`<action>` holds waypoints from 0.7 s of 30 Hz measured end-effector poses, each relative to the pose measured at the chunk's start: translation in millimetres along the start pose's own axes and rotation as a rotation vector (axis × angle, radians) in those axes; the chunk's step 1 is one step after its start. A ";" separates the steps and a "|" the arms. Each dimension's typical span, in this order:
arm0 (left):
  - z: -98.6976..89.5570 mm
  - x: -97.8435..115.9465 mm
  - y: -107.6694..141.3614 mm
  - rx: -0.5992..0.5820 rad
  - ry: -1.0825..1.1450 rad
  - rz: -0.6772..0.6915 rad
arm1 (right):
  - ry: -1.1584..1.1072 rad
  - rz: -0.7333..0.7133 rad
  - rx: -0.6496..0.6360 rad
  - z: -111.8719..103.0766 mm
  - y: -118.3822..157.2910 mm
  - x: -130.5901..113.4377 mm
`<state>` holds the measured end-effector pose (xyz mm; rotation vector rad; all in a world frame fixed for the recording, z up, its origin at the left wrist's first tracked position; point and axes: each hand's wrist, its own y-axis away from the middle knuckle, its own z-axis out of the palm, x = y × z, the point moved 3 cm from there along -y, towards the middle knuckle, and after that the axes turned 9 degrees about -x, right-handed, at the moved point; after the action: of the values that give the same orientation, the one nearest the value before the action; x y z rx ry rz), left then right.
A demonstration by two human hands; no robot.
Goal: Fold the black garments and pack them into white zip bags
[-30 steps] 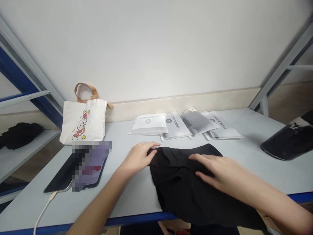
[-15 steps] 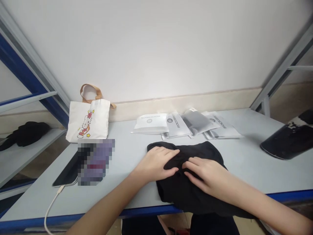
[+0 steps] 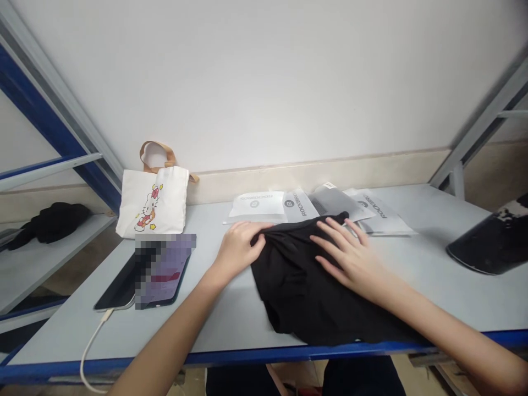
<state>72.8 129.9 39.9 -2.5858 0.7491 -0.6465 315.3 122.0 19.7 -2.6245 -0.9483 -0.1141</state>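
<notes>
A crumpled black cloth garment [image 3: 305, 291] lies on the pale grey table [image 3: 412, 297], its far edge reaching over the front of the packets. My left hand [image 3: 238, 254] curls over the garment's near-left corner and pinches a fold of it. My right hand [image 3: 350, 258] rests on the garment's right side with its fingers spread, and the fingertips lie near the far edge. Just beyond lie several translucent grey and white ROCKBROS packets [image 3: 330, 202], partly hidden by the cloth.
A white tote bag [image 3: 154, 201] with tan handles stands at the back left. In front of it lies a phone [image 3: 165, 272] with a pixelated screen and a white cable [image 3: 93, 346]. A dark object [image 3: 490, 245] sits at the right edge; black cloth [image 3: 51, 223] lies on a lower shelf.
The garment has been pushed away from me, and its far edge now overlaps the packets. My left hand has moved to its left corner, and my right hand has opened out across it.
</notes>
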 end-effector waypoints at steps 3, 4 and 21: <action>-7.0 -16.9 -3.3 0.074 -0.015 -0.140 | -0.215 -0.001 -0.225 11.0 9.3 -10.9; -10.8 -21.4 -3.8 0.103 -0.019 -0.185 | -0.267 0.018 -0.281 14.0 12.8 -11.7; -3.9 21.2 51.4 -0.077 -0.015 -0.275 | -0.381 0.061 -0.306 14.8 25.0 2.9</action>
<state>66.1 76.2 26.2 -2.7885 0.4231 -0.6889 332.7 111.0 -0.9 -3.0225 -1.0378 0.2898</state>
